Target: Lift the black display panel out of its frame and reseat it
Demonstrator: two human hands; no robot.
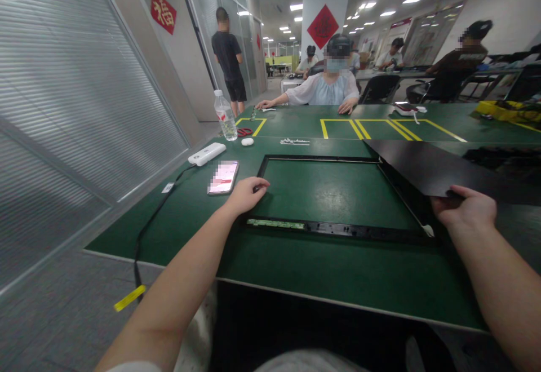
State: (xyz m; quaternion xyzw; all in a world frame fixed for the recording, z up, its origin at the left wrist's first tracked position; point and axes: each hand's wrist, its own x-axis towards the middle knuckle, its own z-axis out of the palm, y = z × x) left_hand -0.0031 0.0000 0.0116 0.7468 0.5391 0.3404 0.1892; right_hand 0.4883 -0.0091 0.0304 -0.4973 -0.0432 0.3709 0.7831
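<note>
We find a black display frame (367,230) lying flat on the green table (296,262), between the two hands, with its open middle showing bare tabletop. A green circuit board strip (275,224) sits uncovered along the left part of the near bar. A dark flat panel (450,168) is held up at the right, its left corner close to the frame's far right corner; we cannot tell whether the two touch there.

In our judgement the main hazard is the panel: one hand alone supports it at the near edge, so a loosened thumb could let it tip or drop. Its corner could also catch the frame if swung left too low, scuffing the surface or shifting the frame. The uncovered strip could be scratched by any hard edge brought down on it. The phone (223,177) lies near the left forearm, where a careless sweep could knock it.

The left hand (247,194) is narrow, fingers curled and closed on the frame's left bar. The right hand (467,208) grips the panel's near edge, thumb on top; the fingers beneath are largely hidden, and their spread we cannot determine.
</note>
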